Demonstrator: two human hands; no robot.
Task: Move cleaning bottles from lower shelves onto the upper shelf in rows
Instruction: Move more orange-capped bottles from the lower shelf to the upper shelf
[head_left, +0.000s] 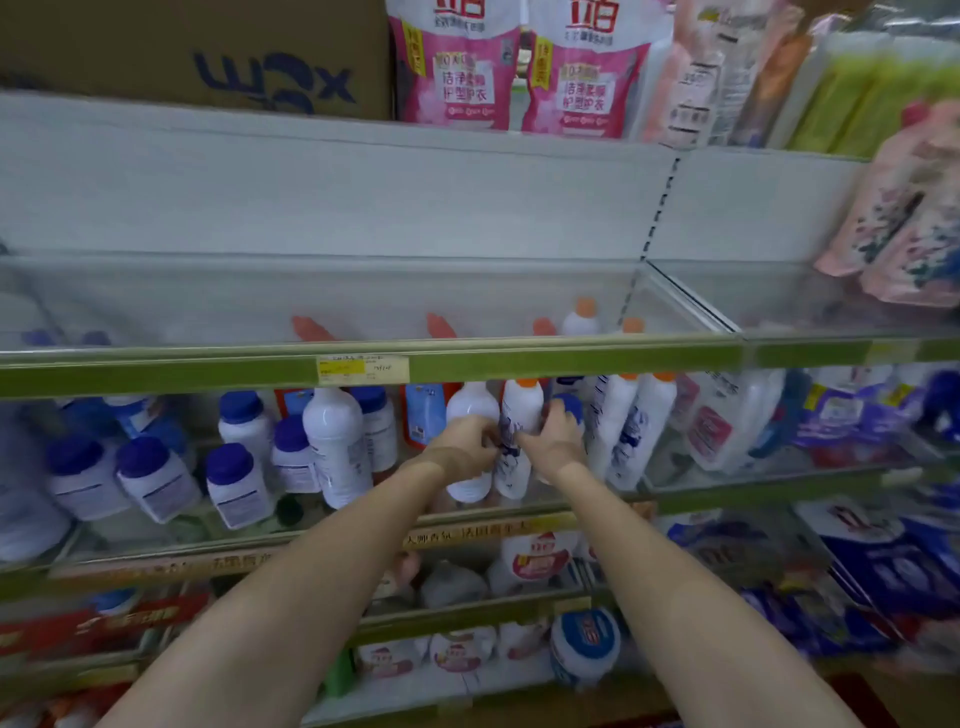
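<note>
We have both hands on white bottles standing on the lower shelf (363, 525), under the green front rail of the upper shelf (519, 358). Our left hand (462, 447) curls its grip round a plain white bottle (470, 410), and our right hand (553, 439) reaches in beside an orange-capped bottle (517, 415) with dark print, its fingers bent against the bottle and the blue cap just behind; motion blur keeps us from telling which of the two the right grip actually holds. More orange-capped white bottles (631, 421) stand just to the right, and a taller white bottle (335, 441) leans to the left among blue-lidded jars (236, 483). The upper shelf carries only a few orange caps seen through its clear front guard. Above it sit pink refill pouches (457, 67) and a cardboard box (208, 52).
</note>
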